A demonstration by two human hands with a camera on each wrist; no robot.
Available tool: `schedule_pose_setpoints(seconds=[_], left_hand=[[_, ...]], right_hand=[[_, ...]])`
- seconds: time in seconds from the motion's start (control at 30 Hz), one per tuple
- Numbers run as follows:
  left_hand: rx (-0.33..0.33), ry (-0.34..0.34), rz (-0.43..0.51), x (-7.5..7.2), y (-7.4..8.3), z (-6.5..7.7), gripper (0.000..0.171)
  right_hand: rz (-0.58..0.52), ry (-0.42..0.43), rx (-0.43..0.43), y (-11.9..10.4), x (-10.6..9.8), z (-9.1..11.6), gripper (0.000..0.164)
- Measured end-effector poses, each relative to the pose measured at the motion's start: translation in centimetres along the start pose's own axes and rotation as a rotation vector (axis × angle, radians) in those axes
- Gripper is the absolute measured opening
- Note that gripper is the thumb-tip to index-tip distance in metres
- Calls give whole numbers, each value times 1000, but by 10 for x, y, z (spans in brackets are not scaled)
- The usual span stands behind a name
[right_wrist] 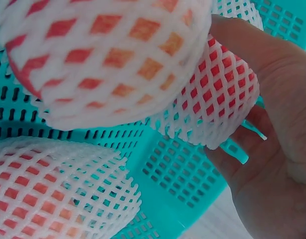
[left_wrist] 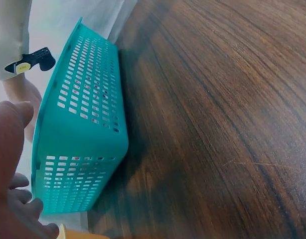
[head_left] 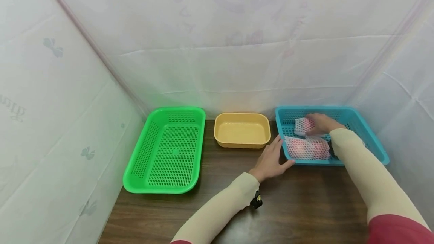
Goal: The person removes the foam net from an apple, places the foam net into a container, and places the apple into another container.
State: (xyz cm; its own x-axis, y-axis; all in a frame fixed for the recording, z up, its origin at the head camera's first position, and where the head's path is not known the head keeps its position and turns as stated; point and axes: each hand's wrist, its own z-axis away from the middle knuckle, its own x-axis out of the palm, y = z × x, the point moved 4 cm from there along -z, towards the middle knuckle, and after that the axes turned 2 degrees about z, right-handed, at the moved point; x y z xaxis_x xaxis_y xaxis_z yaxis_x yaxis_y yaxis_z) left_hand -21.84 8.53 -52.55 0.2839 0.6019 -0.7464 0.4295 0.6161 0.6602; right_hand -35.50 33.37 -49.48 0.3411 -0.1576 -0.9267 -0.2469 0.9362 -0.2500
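Inside the blue basket [head_left: 373, 144], my right hand [head_left: 323, 124] grips a red fruit in a white foam net [head_left: 304, 125]. The right wrist view shows thumb and fingers on either side of that netted fruit [right_wrist: 220, 87]. Two more netted fruits lie nearer the basket's front wall, a left one [head_left: 297, 149] and a right one [head_left: 319, 148]. My left hand [head_left: 271, 162] is at the basket's near left corner, fingers along the left side and thumb by the front rim. In the left wrist view its thumb [left_wrist: 13, 119] is extended close to the teal-looking basket wall [left_wrist: 83, 134].
A shallow yellow tray [head_left: 242, 144] stands left of the blue basket. Farther left is a green perforated basket [head_left: 162, 190]. Both stand on the dark wooden table [head_left: 305, 206], with white sheeting [head_left: 210, 67] hanging behind and at both sides.
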Motion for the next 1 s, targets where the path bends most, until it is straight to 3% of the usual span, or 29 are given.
schedule_pose_setpoints(seconds=[0.37,0.67,1.0], left_hand=[[13,21,-94,-2,1,-1,81],[-3,7,-113,-2,4,-5,82],[4,6,-156,0,5,-5,83]], right_hand=[[28,-13,13,-4,3,-1,88],[65,4,3,7,4,-3,91],[63,-7,-4,3,6,-2,89]])
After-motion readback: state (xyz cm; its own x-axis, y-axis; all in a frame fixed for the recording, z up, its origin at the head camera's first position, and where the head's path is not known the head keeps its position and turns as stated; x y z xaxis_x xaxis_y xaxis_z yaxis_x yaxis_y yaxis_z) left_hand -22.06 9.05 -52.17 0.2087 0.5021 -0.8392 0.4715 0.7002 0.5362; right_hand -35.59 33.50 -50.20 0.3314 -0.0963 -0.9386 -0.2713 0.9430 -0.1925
